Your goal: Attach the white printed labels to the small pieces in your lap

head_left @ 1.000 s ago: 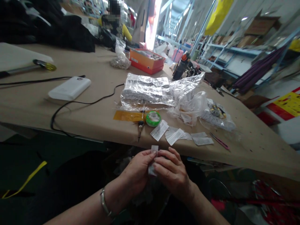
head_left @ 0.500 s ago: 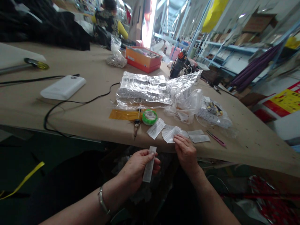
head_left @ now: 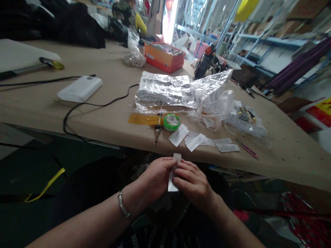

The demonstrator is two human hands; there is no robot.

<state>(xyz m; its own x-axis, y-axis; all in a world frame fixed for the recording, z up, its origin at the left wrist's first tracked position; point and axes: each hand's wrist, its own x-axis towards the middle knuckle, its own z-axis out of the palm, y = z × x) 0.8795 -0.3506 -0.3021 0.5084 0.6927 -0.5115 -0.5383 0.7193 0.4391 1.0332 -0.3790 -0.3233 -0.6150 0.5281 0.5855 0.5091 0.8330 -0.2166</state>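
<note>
Below the table's front edge, my left hand (head_left: 156,179) and my right hand (head_left: 192,182) meet, both pinched on a narrow white paper strip (head_left: 172,179) that stands upright between them. A silver bracelet (head_left: 123,205) circles my left wrist. Just beyond, on the brown table (head_left: 108,113), lie several small white printed slips (head_left: 195,141), a green tape roll (head_left: 171,122), a soldering iron (head_left: 156,132) and a yellow film piece (head_left: 142,119). Crinkled clear plastic bags (head_left: 181,93) sit behind these.
A white power bank (head_left: 80,89) with a black cable (head_left: 77,110) lies at the left. An orange box (head_left: 162,57), a small bag of parts (head_left: 133,57) and a black bottle (head_left: 204,63) stand at the back. Pink tweezers (head_left: 247,148) lie right. A person sits far back.
My right hand has come back from the slips on the table edge and closed on the strip beside my left hand. The view has shifted slightly.
</note>
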